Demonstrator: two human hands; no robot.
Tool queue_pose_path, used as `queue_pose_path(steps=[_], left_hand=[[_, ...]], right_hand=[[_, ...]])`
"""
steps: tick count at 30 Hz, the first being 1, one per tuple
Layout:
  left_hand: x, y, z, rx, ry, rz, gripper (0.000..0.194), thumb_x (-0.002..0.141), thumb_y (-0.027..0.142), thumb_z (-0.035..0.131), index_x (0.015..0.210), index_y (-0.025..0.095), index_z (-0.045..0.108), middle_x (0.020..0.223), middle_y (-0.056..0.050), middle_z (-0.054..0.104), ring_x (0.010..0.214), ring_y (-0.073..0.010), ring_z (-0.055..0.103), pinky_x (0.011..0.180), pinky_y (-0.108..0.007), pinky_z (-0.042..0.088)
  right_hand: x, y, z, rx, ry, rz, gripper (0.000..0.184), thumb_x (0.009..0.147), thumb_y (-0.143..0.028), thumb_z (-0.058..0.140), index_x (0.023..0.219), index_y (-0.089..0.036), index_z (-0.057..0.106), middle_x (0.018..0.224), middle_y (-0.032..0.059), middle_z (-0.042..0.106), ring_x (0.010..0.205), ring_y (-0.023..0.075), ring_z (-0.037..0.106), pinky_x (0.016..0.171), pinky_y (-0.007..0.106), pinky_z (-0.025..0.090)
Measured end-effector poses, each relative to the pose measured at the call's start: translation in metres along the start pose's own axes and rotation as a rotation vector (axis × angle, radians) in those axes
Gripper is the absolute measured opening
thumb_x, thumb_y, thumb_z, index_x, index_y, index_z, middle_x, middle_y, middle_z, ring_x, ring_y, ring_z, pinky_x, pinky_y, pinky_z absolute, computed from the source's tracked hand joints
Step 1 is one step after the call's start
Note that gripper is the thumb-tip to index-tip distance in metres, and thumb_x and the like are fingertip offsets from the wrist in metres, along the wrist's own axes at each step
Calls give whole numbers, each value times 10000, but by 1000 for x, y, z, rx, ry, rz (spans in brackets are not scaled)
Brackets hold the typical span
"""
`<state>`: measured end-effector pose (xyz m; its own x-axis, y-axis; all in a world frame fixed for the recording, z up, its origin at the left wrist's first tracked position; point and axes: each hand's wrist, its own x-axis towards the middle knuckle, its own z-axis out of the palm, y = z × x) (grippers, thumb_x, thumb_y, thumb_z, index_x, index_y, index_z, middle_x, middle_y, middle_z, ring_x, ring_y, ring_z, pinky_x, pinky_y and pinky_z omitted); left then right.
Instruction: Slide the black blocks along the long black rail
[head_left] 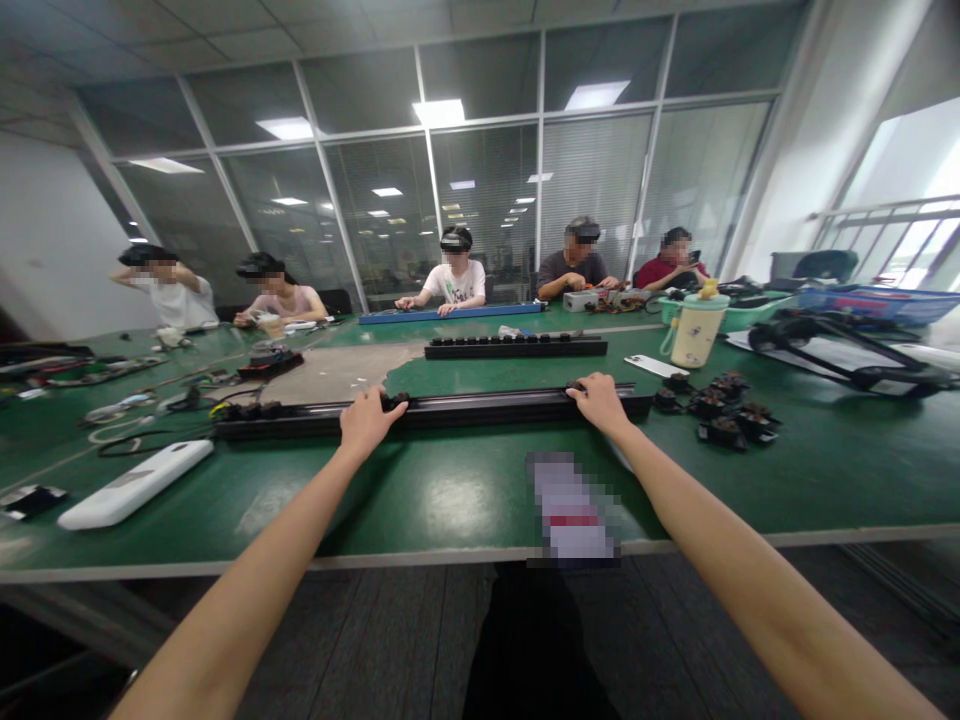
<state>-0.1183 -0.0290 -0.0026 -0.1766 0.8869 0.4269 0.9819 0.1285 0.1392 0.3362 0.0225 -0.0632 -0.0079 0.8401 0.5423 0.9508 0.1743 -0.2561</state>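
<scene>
A long black rail (480, 408) with a channel along its top lies across the green table in front of me. At its left part, my left hand (366, 420) is closed, thumb and fingers about a small black block (395, 401) in the channel. My right hand (600, 402) curls over the rail towards its right end, fingertips pinched on a small dark piece (576, 386), mostly hidden. Several more dark blocks (251, 410) sit on the rail's left end. Loose black blocks (724, 405) are heaped just right of the rail.
Behind stands a second black rail (517, 346) with blocks on it. A white phone (654, 367) and a yellow cup (699, 330) are at right. A white oblong device (139, 485) lies at front left, a blurred object (574, 510) near the front edge. Several co-workers sit across the table.
</scene>
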Motion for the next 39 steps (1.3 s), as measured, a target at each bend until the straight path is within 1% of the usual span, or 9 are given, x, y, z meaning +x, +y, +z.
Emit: queue_pose_path(steps=[7,15,27,33,39], left_hand=[[0,0,-1,10,-9,2,605,940,632,510,1343,185,569,1285,-184,658,1194,-336,638,965,-408,499],[-1,1,-2,19,-16,-7,629,937,643,516,1365,185,561,1301,-193,651,1184,-342,643,963,-413,500],[-1,2,-4,19,-23,-13,636,936,640,511,1369,177,555,1296,-202,650,1174,-353,647,956,-423,505],[0,1,-3,13,-23,-6,633,935,637,510,1363,174,558,1291,-196,652,1181,-354,643,964,-432,504],[1,0,-1,-2,-19,-1,621,931,637,512,1347,180,566,1298,-193,650,1193,-344,636,958,-415,502]], right_hand=[[-1,-1,-1,4,-1,29,321,981,-357,547,1024,-127,767,1103,195,673,1069,322,530,946,422,384],[0,0,-3,-22,-26,47,363,978,-356,529,1066,-98,768,1105,210,673,1075,326,536,948,420,392],[-2,0,-4,-18,5,64,330,973,-351,544,1031,-119,771,1092,202,673,1061,329,543,931,413,413],[-4,-3,-8,-9,-4,90,353,967,-353,527,1046,-110,771,1112,216,672,1072,344,534,922,432,425],[-4,-4,-10,-15,-12,97,367,963,-351,517,1052,-99,769,1118,225,671,1076,347,535,917,433,427]])
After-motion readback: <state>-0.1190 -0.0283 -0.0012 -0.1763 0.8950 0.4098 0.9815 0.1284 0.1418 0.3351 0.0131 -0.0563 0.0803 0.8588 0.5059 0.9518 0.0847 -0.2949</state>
